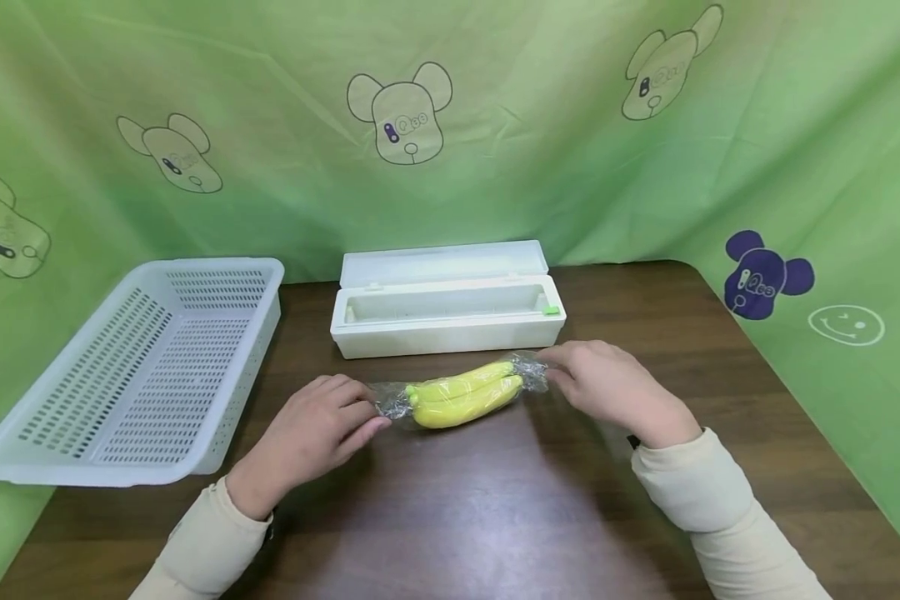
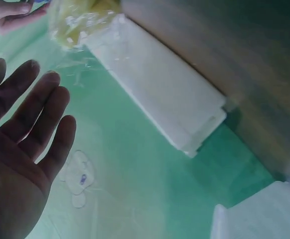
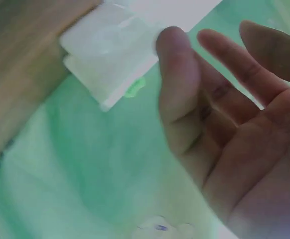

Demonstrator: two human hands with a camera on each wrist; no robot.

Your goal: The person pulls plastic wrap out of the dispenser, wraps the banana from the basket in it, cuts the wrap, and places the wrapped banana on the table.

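Two yellow bananas (image 1: pixel 461 396), wrapped together in clear cling film, lie in front of the white box, the film bunched up at both ends. My left hand (image 1: pixel 318 429) is at the left bunched end; in the left wrist view its fingers are spread and nearly straight, with nothing gripped. At the other end is my right hand (image 1: pixel 607 385), fingertips beside the film. The right wrist view shows that palm (image 3: pixel 264 144) with loosely bent fingers and nothing between them. Whether either hand's fingertips touch the film cannot be told.
Behind the bananas stands a long white cling film box (image 1: pixel 450 337), its lid (image 1: pixel 446 260) raised and a green piece (image 1: pixel 551 310) at its right end. A white perforated basket (image 1: pixel 228 421) occupies the table's left side. Green printed cloth (image 1: pixel 510 192) hangs behind the brown table (image 1: pixel 487 542).
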